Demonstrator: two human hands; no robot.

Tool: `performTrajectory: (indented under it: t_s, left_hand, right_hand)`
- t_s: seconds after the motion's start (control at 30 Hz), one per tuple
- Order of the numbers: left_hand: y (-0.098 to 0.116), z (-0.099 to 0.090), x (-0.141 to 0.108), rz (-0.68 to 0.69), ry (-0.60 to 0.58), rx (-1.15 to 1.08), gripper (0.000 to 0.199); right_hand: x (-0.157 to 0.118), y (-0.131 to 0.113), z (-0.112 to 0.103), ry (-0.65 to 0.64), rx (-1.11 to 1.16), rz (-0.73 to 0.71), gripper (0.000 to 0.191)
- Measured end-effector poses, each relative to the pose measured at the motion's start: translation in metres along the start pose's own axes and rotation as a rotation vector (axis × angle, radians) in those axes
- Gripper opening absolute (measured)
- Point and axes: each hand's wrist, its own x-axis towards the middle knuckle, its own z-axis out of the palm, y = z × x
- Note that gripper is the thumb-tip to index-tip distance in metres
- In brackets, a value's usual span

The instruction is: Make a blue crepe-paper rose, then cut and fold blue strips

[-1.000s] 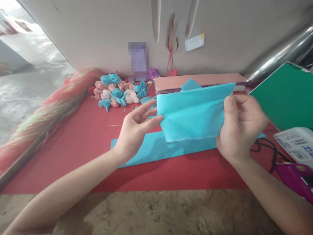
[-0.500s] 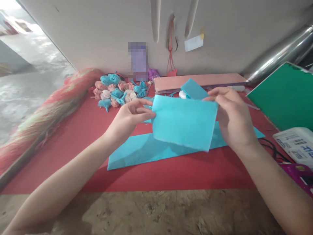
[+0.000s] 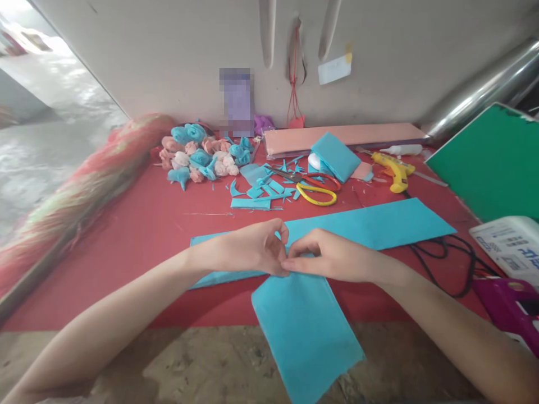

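Observation:
A rectangular sheet of light-blue crepe paper (image 3: 307,336) hangs down from my fingers past the front edge of the red table. My left hand (image 3: 261,247) pinches its upper edge. Close against it, my right hand (image 3: 332,255) pinches the same edge, fingertips touching the left ones. The pinched part of the edge is mostly hidden by the fingers. Beneath and behind my hands lies a long blue crepe paper strip (image 3: 370,224), flat on the table. Farther back are scissors (image 3: 316,194) with one red and one yellow handle, among blue paper scraps (image 3: 252,203).
Paper roses (image 3: 197,154) in blue, pink and white are heaped at the back left. A folded blue paper stack (image 3: 336,157), a yellow glue gun (image 3: 396,171) and a long pink paper pack (image 3: 345,139) lie behind. A green board (image 3: 492,163) and white box (image 3: 509,247) stand right.
Both hands have come down and together, from holding the sheet by its two sides to pinching one edge. The sheet has turned and now hangs lower, uncovering the scissors and scraps.

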Motion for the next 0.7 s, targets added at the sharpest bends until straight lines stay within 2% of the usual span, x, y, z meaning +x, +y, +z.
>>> performTrajectory:
  t_s: [0.13,0.3,0.33,0.4,0.47,0.5,0.63,0.7]
  left_hand:
    - [0.003,-0.002,-0.003,0.0,0.006,0.06,0.034]
    - [0.01,-0.005,-0.007,0.017,0.014,0.074,0.032]
    - [0.011,-0.006,-0.007,0.023,0.016,0.065,0.032]
    - [0.011,-0.007,-0.007,0.053,0.029,0.039,0.031]
    - [0.009,-0.008,-0.006,0.095,0.059,-0.016,0.031]
    - [0.009,-0.008,-0.005,0.114,0.072,-0.05,0.032]
    - [0.009,-0.008,-0.005,0.142,0.09,-0.124,0.03]
    - [0.011,-0.008,-0.006,0.174,0.099,-0.118,0.027]
  right_hand:
    - [-0.002,0.001,-0.006,-0.004,-0.019,-0.03,0.032]
    - [-0.015,-0.001,-0.029,-0.05,0.04,0.048,0.027]
    - [-0.017,-0.001,-0.033,-0.006,0.047,0.053,0.027]
    - [-0.018,0.0,-0.038,0.16,0.044,0.01,0.027]
    - [-0.016,0.002,-0.037,0.29,0.035,-0.071,0.028]
    - [-0.014,0.003,-0.034,0.311,0.035,-0.103,0.029]
    - [-0.005,0.003,-0.016,0.229,0.094,-0.107,0.032]
    - [-0.002,0.002,-0.01,0.255,0.132,-0.097,0.033]
